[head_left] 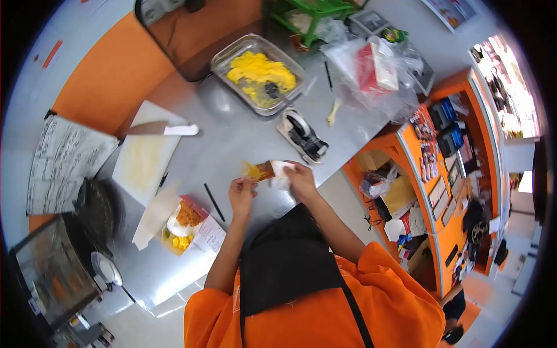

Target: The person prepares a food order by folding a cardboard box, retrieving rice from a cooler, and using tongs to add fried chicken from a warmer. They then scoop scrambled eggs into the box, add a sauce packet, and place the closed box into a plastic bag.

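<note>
Above the table, the left hand pinches the yellow end of a brown food piece. The right hand grips the white wrapper at its other end (long axis nine-to-three). A tape dispenser sits at one o'clock.

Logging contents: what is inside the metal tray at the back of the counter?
The metal tray holds a heap of yellow food with a dark utensil lying in it. What lies beneath the heap is covered and cannot be seen.
</note>
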The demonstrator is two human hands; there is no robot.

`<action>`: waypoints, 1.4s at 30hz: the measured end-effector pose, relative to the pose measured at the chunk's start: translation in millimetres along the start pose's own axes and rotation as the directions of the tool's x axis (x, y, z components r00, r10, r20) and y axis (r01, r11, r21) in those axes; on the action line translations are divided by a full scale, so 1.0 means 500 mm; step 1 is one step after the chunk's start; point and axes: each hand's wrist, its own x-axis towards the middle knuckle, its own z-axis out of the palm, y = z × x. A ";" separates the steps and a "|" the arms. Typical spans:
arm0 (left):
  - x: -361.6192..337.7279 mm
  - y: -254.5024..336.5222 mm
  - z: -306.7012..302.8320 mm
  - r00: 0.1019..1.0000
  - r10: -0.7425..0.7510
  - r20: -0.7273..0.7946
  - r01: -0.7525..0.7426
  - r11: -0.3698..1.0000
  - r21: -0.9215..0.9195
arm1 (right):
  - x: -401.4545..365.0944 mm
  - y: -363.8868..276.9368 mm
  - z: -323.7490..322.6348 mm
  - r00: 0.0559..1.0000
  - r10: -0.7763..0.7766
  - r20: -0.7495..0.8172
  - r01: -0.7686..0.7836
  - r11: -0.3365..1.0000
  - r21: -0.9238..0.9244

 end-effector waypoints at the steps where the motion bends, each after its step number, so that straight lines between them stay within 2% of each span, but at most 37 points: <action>1: -0.002 -0.006 -0.004 1.000 -0.028 0.001 0.028 0.998 0.055 | -0.011 -0.010 -0.002 0.995 -0.096 -0.012 0.094 0.991 -0.098; 2: -0.003 -0.013 -0.009 0.999 -0.029 -0.018 0.030 0.997 0.073 | -0.023 -0.020 -0.007 0.981 -0.195 -0.019 0.188 0.963 -0.195; 3: -0.007 -0.016 -0.012 0.999 -0.033 -0.032 0.036 0.995 0.094 | -0.042 -0.061 -0.004 0.994 -0.105 -0.026 0.078 0.861 -0.503; 4: -0.010 -0.020 -0.016 0.998 -0.037 -0.042 0.042 0.992 0.116 | -0.051 -0.072 0.008 0.915 -0.388 0.106 0.363 0.680 -0.637; 5: -0.009 -0.026 -0.020 0.999 -0.007 -0.054 0.015 0.990 0.143 | -0.058 -0.076 0.025 0.746 -0.606 0.276 0.587 0.403 -0.702; 6: -0.005 -0.038 -0.026 0.998 0.023 -0.062 -0.012 0.985 0.173 | -0.063 -0.073 0.039 0.509 -0.728 0.460 0.719 0.067 -0.691; 7: 0.000 -0.050 -0.030 0.996 0.054 -0.068 -0.039 0.979 0.202 | -0.060 -0.054 0.049 0.468 -0.662 0.586 0.783 0.002 -0.622; 8: 0.005 -0.062 -0.033 0.992 0.107 -0.072 -0.086 0.965 0.246 | -0.063 -0.043 0.056 0.531 -0.436 0.727 0.762 -0.129 -0.634; 10: 0.015 -0.078 -0.041 0.973 0.220 -0.072 -0.185 0.924 0.334 | -0.058 0.004 0.054 0.591 -0.198 0.782 0.719 -0.311 -0.622; 13: 0.011 -0.081 -0.039 0.946 0.309 -0.095 -0.259 0.902 0.345 | -0.050 0.017 0.041 0.613 -0.180 0.769 0.696 -0.337 -0.633; 16: -0.004 -0.052 -0.038 0.967 0.222 -0.129 -0.158 0.911 0.381 | -0.032 0.008 0.035 0.697 -0.185 0.693 0.654 -0.234 -0.720; 17: -0.002 -0.050 -0.037 0.967 0.222 -0.122 -0.162 0.913 0.374 | -0.027 0.004 0.034 0.698 -0.187 0.691 0.655 -0.222 -0.722; 20: -0.005 -0.046 -0.041 0.971 0.218 -0.096 -0.169 0.914 0.368 | 0.001 -0.010 0.032 0.771 -0.188 0.608 0.619 0.001 -0.785; 21: -0.005 -0.041 -0.043 0.972 0.218 -0.087 -0.171 0.913 0.371 | 0.014 -0.021 0.029 0.837 -0.179 0.518 0.547 0.314 -0.776; 22: -0.010 -0.033 -0.043 0.973 0.217 -0.080 -0.172 0.912 0.373 | 0.026 -0.040 0.025 0.892 -0.132 0.433 0.421 0.596 -0.684; 23: -0.018 -0.026 -0.042 0.963 0.264 -0.052 -0.229 0.904 0.361 | 0.032 -0.057 0.020 0.931 -0.052 0.360 0.248 0.816 -0.522; 24: -0.029 -0.008 -0.039 0.950 0.312 -0.022 -0.285 0.892 0.350 | 0.029 -0.071 0.021 0.951 0.050 0.306 0.048 0.952 -0.304; 25: -0.036 0.009 -0.036 0.933 0.360 0.010 -0.342 0.877 0.337 | 0.015 -0.095 0.031 0.942 0.100 0.321 -0.131 0.988 0.076; 28: -0.049 0.040 -0.027 0.890 0.451 0.065 -0.435 0.801 0.412 | 0.006 -0.125 0.026 0.904 0.158 0.398 -0.273 0.929 0.250; 31: -0.070 0.086 -0.020 0.682 0.694 0.230 -0.672 0.471 0.572 | 0.000 -0.134 0.026 0.922 0.189 0.337 -0.264 0.945 0.191; 33: -0.096 0.127 -0.015 0.558 0.722 0.409 -0.724 0.182 0.666 | 0.015 -0.125 0.016 0.956 0.084 0.282 -0.058 0.993 -0.098; 34: -0.105 0.133 -0.015 0.500 0.707 0.499 -0.728 0.031 0.685 | 0.026 -0.116 0.006 0.963 0.025 0.269 0.043 0.969 -0.245; 35: -0.105 0.116 -0.018 0.502 0.670 0.547 -0.718 -0.030 0.695 | 0.044 -0.099 -0.012 0.928 -0.090 0.363 0.181 0.958 -0.225; 37: -0.091 0.063 -0.024 0.502 0.586 0.636 -0.703 -0.152 0.695 | 0.040 -0.099 -0.008 0.886 -0.114 0.449 0.291 0.892 -0.347; 38: -0.088 0.043 -0.026 0.518 0.574 0.635 -0.698 -0.145 0.701 | 0.037 -0.100 -0.003 0.863 -0.124 0.490 0.349 0.848 -0.399; 39: -0.088 0.025 -0.028 0.532 0.561 0.634 -0.696 -0.137 0.705 | 0.030 -0.094 0.013 0.798 -0.269 0.538 0.496 0.801 -0.334; 40: -0.088 0.011 -0.029 0.545 0.549 0.634 -0.693 -0.130 0.709 | 0.019 -0.094 0.022 0.781 -0.294 0.551 0.558 0.725 -0.404; 42: -0.087 -0.012 -0.032 0.550 0.567 0.613 -0.682 -0.119 0.722 | -0.003 -0.080 0.043 0.798 -0.166 0.579 0.527 0.657 -0.538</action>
